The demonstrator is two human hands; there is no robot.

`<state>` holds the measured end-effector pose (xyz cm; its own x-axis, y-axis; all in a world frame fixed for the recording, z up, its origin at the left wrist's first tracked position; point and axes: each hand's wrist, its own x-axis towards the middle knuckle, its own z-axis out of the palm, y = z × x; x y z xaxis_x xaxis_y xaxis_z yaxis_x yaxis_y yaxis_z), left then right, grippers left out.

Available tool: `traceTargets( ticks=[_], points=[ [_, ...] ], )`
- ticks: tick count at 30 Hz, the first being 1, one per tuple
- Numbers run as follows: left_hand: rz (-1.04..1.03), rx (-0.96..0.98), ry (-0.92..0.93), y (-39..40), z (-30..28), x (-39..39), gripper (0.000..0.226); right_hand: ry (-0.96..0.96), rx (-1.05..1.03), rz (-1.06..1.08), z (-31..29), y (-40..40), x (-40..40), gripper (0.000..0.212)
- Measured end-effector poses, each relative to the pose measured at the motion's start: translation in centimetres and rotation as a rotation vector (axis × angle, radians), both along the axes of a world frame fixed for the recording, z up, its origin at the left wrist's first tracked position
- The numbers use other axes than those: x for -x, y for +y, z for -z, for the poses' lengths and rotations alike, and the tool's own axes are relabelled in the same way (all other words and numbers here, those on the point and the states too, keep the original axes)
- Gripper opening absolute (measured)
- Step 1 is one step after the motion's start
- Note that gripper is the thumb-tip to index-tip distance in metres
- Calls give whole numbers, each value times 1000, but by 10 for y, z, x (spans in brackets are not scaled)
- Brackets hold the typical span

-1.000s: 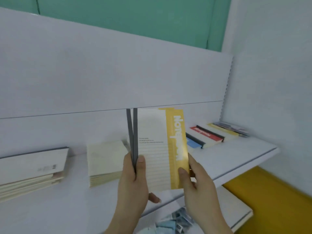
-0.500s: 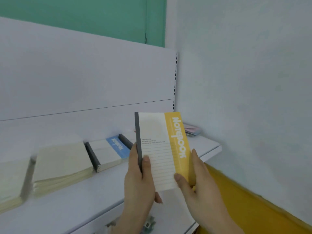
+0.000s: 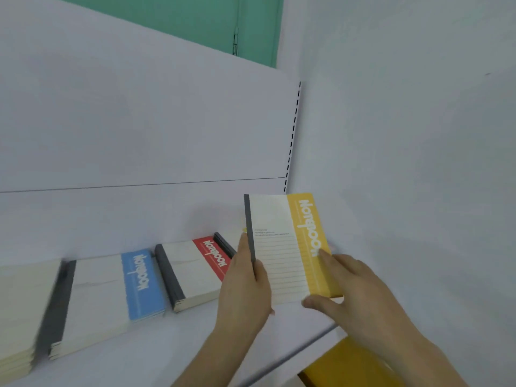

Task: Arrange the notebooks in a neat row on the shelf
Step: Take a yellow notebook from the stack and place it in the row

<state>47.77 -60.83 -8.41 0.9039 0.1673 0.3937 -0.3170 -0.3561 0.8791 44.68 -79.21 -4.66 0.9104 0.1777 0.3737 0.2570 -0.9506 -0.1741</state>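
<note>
So both hands are on the yellow notebook right now, holding it upright over the right end of the white shelf, close to the corner where the back panel meets the side wall. The left hand pinches it along the dark grey spine, thumb on the front cover and fingers tucked behind. The right hand grips the yellow edge, with a fingertip on the printed lettering and the thumb curled under the bottom corner. I can't tell if the bottom edge is actually touching the shelf, since the hands cover it. To the left, lying flat on the shelf, there's a red notebook stack, then a blue notebook stack just beside it, then a blurry cream stack at the far left edge. Another dark spine peeks out just behind the red one, partly hidden by the left hand. Down at the bottom right a yellow surface shows below the shelf edge, and a green wall sits above the back panel.
</note>
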Motion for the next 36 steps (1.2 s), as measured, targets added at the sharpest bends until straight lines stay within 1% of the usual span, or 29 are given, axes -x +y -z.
traceTargets(
  ticks=[2, 4, 5, 6, 8, 9, 10, 11, 12, 14, 16, 18, 21, 23, 26, 29, 32, 36],
  points=[
    [-97, -208, -28, 3, 2, -23, 45, -2, 31, -45, 6, -8, -29, 85],
    [-168, -404, 3, 7, 4, -43, 38, -16, 66, -116, 14, -14, -61, 83],
    [-185, -491, 28, 7, 5, -53, 42, -32, 78, -154, 21, -18, -79, 85],
    [-194, -565, 71, 6, 6, -61, 54, -51, 91, -185, 26, -20, -98, 87],
    [-197, -668, 188, 5, 6, -74, 88, -65, 108, -246, 34, -22, -132, 89],
    [-202, -734, 230, 5, 6, -79, 101, -68, 108, -281, 36, -23, -146, 89],
    [-214, -824, 261, 6, 6, -84, 109, -58, 112, -314, 40, -24, -161, 90],
    [-228, -924, 288, 8, 6, -89, 111, -36, 131, -343, 43, -24, -175, 91],
    [-240, -1010, 316, 9, 7, -95, 107, -9, 158, -364, 47, -25, -189, 92],
    [-260, -1116, 369, 10, 7, -104, 89, 21, 209, -402, 57, -24, -214, 93],
    [-272, -1164, 409, 8, 10, -108, 77, 30, 225, -447, 63, -21, -229, 98],
    [-288, -1181, 436, 5, 15, -110, 77, 63, 233, -484, 66, -22, -235, 107],
    [-320, -1213, 469, 1, 19, -111, 79, 80, 231, -510, 71, -28, -241, 111],
    [-323, -1218, 495, -2, 19, -110, 74, 78, 250, -522, 74, -29, -244, 116],
    [-316, -1254, 494, -5, 16, -112, 69, 28, 253, -529, 77, -29, -248, 113],
    [-278, -1247, 522, 0, 13, -115, 66, 40, 295, -559, 72, -29, -250, 110],
    [-235, -1229, 545, 3, 11, -118, 71, 99, 335, -594, 66, -28, -255, 110],
    [-233, -1168, 552, 4, 11, -118, 79, 123, 347, -614, 64, -27, -258, 109]
  ],
)
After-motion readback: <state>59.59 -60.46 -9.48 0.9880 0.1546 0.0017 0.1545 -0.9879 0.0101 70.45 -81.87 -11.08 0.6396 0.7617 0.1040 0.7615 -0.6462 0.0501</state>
